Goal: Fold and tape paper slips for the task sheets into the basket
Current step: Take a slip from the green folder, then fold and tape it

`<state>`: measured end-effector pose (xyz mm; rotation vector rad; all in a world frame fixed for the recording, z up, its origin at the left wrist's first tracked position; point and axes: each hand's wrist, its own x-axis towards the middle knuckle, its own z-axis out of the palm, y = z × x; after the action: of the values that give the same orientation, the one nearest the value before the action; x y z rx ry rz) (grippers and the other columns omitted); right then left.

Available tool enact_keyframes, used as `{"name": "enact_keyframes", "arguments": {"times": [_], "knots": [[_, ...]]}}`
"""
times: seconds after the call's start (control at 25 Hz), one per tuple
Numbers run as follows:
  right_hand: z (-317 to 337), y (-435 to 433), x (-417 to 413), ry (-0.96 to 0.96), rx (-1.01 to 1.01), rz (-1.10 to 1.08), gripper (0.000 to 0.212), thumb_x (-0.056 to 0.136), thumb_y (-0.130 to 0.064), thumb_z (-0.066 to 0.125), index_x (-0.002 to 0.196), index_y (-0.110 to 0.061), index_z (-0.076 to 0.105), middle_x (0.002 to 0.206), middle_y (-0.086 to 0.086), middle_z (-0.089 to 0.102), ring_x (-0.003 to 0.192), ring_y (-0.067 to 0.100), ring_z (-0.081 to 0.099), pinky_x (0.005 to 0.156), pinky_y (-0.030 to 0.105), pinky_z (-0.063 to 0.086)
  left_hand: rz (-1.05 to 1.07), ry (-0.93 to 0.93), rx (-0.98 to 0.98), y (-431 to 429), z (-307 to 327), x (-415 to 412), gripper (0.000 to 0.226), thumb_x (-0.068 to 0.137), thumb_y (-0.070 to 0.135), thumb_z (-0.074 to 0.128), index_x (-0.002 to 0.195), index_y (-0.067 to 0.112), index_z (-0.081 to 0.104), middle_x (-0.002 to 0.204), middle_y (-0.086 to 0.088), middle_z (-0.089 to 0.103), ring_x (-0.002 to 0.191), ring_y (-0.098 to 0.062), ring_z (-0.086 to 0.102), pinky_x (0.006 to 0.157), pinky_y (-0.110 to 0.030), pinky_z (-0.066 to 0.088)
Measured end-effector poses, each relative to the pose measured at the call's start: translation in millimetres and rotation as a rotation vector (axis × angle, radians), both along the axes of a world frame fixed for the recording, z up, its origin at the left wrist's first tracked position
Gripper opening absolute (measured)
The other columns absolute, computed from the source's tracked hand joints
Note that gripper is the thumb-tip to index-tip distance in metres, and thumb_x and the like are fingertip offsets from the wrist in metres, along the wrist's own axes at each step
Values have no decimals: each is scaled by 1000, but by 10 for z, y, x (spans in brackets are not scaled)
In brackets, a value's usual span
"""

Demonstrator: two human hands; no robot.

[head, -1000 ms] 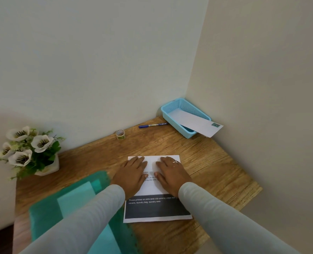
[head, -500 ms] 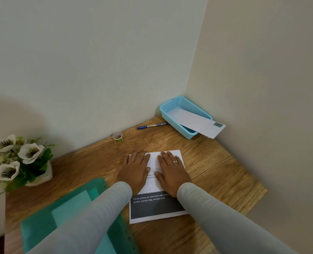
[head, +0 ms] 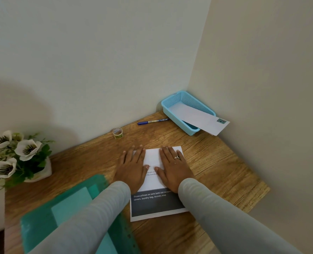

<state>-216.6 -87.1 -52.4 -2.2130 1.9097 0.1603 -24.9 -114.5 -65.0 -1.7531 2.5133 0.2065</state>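
Two walls meet at the far corner of a wooden worktop (head: 216,162). Green folder (head: 64,213) at near left, partly under the left sleeve. Printed sheet (head: 157,204) lies flat at centre, its far part folded over. Left hand (head: 132,169) and right hand (head: 174,167) both press on it palm-down, fingers extended, grasping nothing. Blue basket (head: 170,103) in the far corner holds a folded slip (head: 197,119) overhanging its rim. Flower pot (head: 14,158) at left. Blue pen (head: 152,122) beside the basket; small tape roll (head: 117,133) near the wall.
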Motion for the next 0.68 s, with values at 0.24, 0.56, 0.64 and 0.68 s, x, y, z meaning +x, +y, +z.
{"name": "enact_keyframes", "arguments": {"times": [0.24,0.56,0.64,0.68], "knots": [[36,26,-414,52,33,-155,92,96,-78,13,164,-19,-6,173,2,-5,159,26,-3,129,50,5,111,-21,52,-45,68,260,78,102,62,21,163,20,-5,171,-1,-8,157,-25,-7,127,-50,3],[439,-162,-426,-34,101,-134,91,89,-69,60,160,-22,26,167,0,25,151,29,28,122,46,31,9,53,108,-237,460,235,81,94,63,55,160,28,22,166,2,24,151,-26,22,121,-47,25],[519,-221,-417,-29,137,-111,89,87,-66,67,158,-26,30,165,-1,28,149,30,31,119,46,35,-33,12,199,-385,567,199,87,90,62,64,159,30,22,166,0,23,152,-28,20,120,-49,25],[535,-240,-406,-24,149,-102,89,86,-65,69,158,-28,31,165,-1,28,149,30,31,118,47,35,-49,-6,234,-445,592,172,88,88,61,67,159,31,25,167,0,22,152,-28,20,120,-50,26]]}}
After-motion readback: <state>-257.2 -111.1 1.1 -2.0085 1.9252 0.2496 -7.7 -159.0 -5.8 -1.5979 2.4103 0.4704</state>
